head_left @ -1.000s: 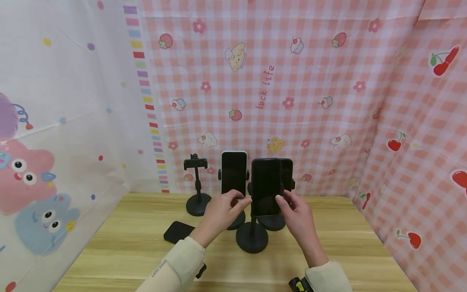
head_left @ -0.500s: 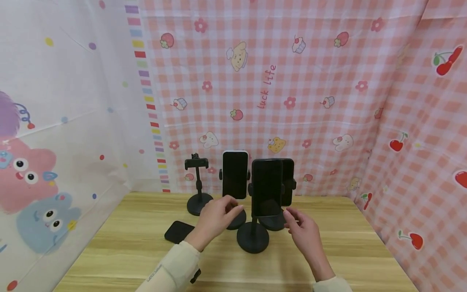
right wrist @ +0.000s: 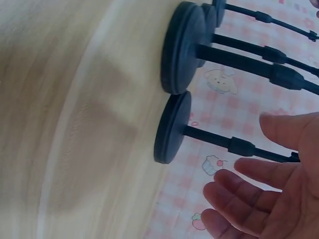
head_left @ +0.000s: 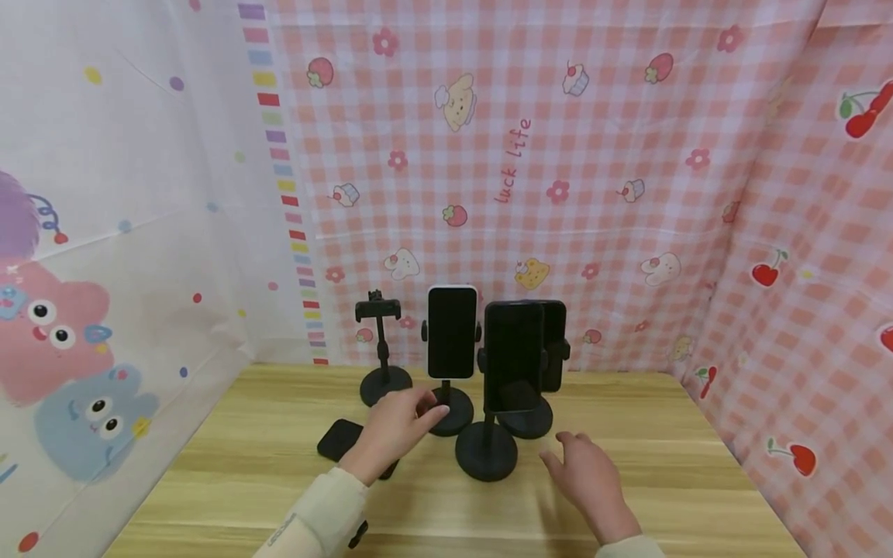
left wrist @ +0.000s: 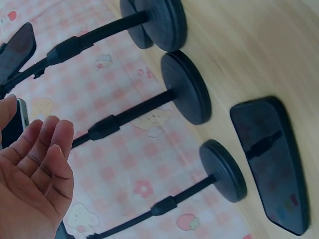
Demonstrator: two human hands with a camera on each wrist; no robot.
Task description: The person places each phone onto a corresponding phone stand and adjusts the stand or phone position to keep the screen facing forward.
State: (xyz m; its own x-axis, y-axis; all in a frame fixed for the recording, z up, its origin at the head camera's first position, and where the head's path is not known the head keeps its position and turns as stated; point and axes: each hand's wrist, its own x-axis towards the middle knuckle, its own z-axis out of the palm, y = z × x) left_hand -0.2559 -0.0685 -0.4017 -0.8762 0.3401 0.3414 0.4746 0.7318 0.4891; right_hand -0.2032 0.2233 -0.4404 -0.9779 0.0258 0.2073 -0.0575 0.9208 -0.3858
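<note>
My left hand (head_left: pixel 394 426) hovers loosely bent over the table, holding nothing, above a black phone (head_left: pixel 339 439) that lies flat and is partly hidden by the forearm. To the right, my right hand (head_left: pixel 587 479) is also bare, its fingers relaxed, apart from the stands. Between the hands stands the front phone stand (head_left: pixel 486 452) with a dark phone (head_left: pixel 512 353) clamped upright. Behind it a second dark phone (head_left: pixel 555 341) is mostly covered. A white-edged phone (head_left: pixel 452 333) sits in another stand. In the left wrist view the flat phone (left wrist: pixel 271 167) shows whole.
At the back left is a phone stand (head_left: pixel 384 384) with nothing in its clamp (head_left: pixel 377 310). The wooden table (head_left: pixel 446 519) ends at a pink checked cloth (head_left: pixel 593 232) behind and at the right, and a white printed cloth (head_left: pixel 181 271) on the left.
Both hands have drawn away from the front phone. The right has let go of its lower right edge and moved down and right; the left has moved down and left.
</note>
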